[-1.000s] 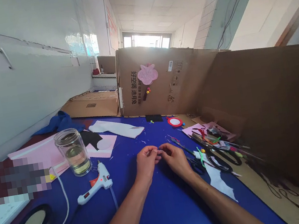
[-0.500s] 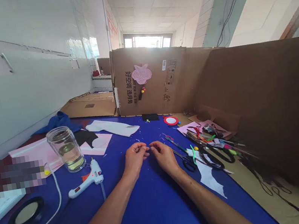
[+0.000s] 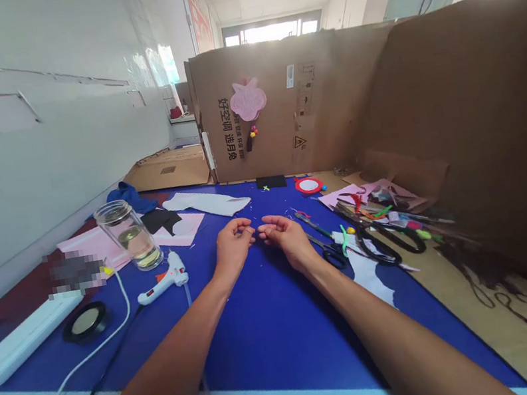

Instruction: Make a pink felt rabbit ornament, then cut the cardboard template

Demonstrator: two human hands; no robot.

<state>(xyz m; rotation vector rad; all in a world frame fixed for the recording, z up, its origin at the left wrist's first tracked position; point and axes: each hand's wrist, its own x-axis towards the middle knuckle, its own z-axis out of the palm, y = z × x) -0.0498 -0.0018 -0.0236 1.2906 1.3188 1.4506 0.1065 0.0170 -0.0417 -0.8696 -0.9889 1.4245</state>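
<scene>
Above the middle of the blue tabletop (image 3: 266, 332), my left hand (image 3: 233, 250) is closed, with thumb and forefinger pinched together. Facing it just to the right, my right hand (image 3: 288, 240) pinches too, its fingertips a small gap away from the left ones. Whatever lies between the fingers of either hand is too small to make out. Tiny white scraps are scattered around the fingertips. Nearest to my right hand is a pair of dark-handled scissors (image 3: 335, 257). A white glue gun (image 3: 166, 280) lies left of my left hand.
At left stand a glass jar (image 3: 136, 239) of liquid, black tape (image 3: 85, 322), a white power strip (image 3: 24, 338) and trailing cables. Large black scissors (image 3: 393, 250), white paper (image 3: 372, 277) and coloured scraps crowd the right. Behind rises a cardboard wall (image 3: 318, 100) bearing a pink cutout (image 3: 248, 100).
The camera view has tipped downward, bringing the table's front edge into sight. Both hands stay close together; the fingers of my right hand are slightly more extended.
</scene>
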